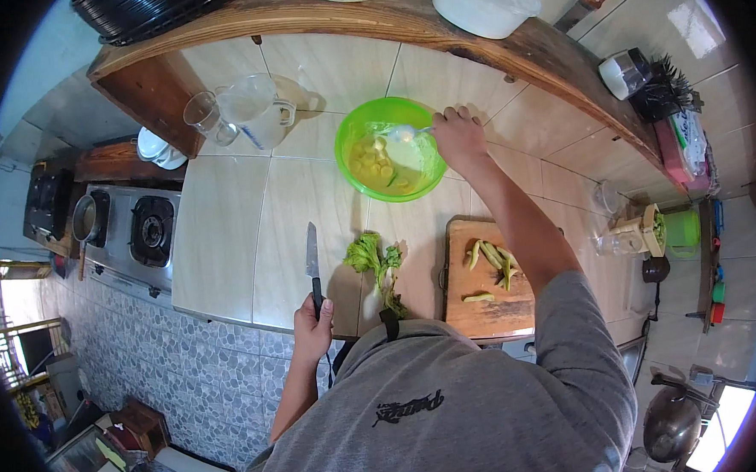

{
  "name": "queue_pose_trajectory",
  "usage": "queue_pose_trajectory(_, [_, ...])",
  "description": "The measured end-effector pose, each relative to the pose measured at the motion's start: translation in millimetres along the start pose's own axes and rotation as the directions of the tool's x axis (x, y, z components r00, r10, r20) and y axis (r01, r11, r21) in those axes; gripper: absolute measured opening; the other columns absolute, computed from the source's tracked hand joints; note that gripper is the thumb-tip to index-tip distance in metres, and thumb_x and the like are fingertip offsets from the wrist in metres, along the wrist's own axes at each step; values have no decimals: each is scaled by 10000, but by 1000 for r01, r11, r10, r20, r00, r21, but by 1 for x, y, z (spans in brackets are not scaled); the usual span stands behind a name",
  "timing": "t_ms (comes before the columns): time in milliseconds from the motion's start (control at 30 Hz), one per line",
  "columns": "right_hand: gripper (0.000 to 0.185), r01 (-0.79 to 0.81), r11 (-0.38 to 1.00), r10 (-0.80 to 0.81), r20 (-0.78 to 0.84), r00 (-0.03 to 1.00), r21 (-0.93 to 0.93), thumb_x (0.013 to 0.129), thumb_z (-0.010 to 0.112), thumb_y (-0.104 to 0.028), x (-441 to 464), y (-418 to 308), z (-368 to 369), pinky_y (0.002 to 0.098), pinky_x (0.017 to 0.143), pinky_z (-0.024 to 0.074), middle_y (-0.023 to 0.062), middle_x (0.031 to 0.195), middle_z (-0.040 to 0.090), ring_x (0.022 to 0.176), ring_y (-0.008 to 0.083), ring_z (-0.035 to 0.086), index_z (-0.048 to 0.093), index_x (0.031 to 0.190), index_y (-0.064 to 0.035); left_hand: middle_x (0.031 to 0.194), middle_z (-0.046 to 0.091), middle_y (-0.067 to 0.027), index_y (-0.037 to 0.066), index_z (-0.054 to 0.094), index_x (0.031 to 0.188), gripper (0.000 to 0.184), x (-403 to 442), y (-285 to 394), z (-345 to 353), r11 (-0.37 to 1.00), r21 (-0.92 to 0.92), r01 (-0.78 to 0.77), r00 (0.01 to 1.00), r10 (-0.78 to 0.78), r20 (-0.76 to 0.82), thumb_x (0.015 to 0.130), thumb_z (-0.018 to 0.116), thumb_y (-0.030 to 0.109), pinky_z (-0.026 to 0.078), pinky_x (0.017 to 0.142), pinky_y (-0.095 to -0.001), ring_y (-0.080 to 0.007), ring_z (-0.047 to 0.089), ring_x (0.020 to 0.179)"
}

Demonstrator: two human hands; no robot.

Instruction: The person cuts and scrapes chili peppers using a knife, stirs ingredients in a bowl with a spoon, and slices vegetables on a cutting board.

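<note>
My left hand [314, 323] is closed round the black handle of a kitchen knife [312, 252], its blade pointing away from me over the counter. My right hand [460, 138] grips the handle of a spoon [403, 134] whose head is inside a bright green bowl [351, 179]. Yellow round slices [372, 161], perhaps banana, and a pale whitish mixture [410, 156] lie in that bowl. Leafy greens [370, 255] rest on the counter between the knife and a wooden cutting board [489, 316]. Yellow-green pieces [499, 262] that look like peels lie on the board.
Behind the counter [220, 236] stand a clear measuring jug [256, 114] and a glass pitcher [209, 117]. Overhead runs a wooden shelf [324, 21] carrying a white container [486, 6]. A gas stove [134, 232] with a pan [86, 219] is at left.
</note>
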State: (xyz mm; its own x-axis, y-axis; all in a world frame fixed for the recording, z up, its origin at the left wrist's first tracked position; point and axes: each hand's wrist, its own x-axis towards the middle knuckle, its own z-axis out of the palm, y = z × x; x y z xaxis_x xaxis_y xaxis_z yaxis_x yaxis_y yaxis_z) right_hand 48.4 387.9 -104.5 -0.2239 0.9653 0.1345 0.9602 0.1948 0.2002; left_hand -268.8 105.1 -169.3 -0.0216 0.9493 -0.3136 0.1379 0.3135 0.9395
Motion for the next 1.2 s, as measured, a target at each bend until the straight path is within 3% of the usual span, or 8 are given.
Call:
queue_pose_trajectory(67, [182,78,997,-79,-42,996,-19,821,569,-138,2,5,7,394,764,521,64,1001,603,990,231,582,634,985,-93,573,479,24,67,491,812,366,0,-4,-1,1000,-14,2,1000,-2,-3,962,547,397,380,469,-250,-67,471,510])
queue_pose_trajectory(267, [96,234,970,-205,-304,930,61,743,576,-92,-4,5,11,361,702,533,55,880,560,870,235,607,594,838,-94,578,482,20,68,492,817,364,-1,-1,0,1000,10,12,1000,-12,-8,961,549,398,383,473,-250,-69,477,519])
queue_pose_trajectory(567, [106,209,977,-184,-373,909,29,724,585,-96,-12,8,9,362,642,513,45,827,559,747,225,628,599,829,-105,598,469,21,47,501,846,357,0,4,-2,999,22,43,999,-44,21,984,497,377,408,493,-247,-68,462,532])
queue_pose_trajectory(667, [97,196,980,-179,-322,930,22,736,577,-96,-12,9,8,367,636,517,55,835,570,719,232,635,602,829,-101,589,464,24,52,496,835,347,1,-2,-2,1000,5,16,1000,-16,6,991,487,362,404,489,-246,-66,457,529])
queue_pose_trajectory(800, [141,100,995,-100,-29,995,29,792,553,-88,-12,-1,2,380,681,540,82,900,612,807,255,666,641,902,-92,595,458,28,55,496,837,333,1,3,0,999,-6,32,999,-32,19,996,479,347,405,490,-245,-65,455,535])
queue_pose_trajectory(967, [210,8,999,-19,242,970,45,843,532,-97,-11,-19,2,400,728,555,117,1005,639,902,288,675,663,1006,-88,591,442,35,64,493,829,331,-2,6,0,1000,2,29,1000,-29,1,997,481,349,403,494,-238,-61,444,528])
queue_pose_trajectory(1067, [214,-44,996,16,342,940,75,847,547,-125,-9,-21,2,408,769,545,132,1043,627,947,291,660,658,1027,-91,586,439,38,70,495,831,330,-4,-1,-3,999,-43,13,1000,-13,-3,996,484,355,402,496,-234,-59,443,525])
queue_pose_trajectory(1200, [236,-151,972,82,341,936,181,849,597,-189,-20,-25,-28,421,847,518,158,1110,600,1029,312,623,648,1057,-89,582,472,23,61,494,819,347,-7,-7,-6,999,-43,4,999,-5,-32,972,532,370,394,473,-246,-66,468,517])
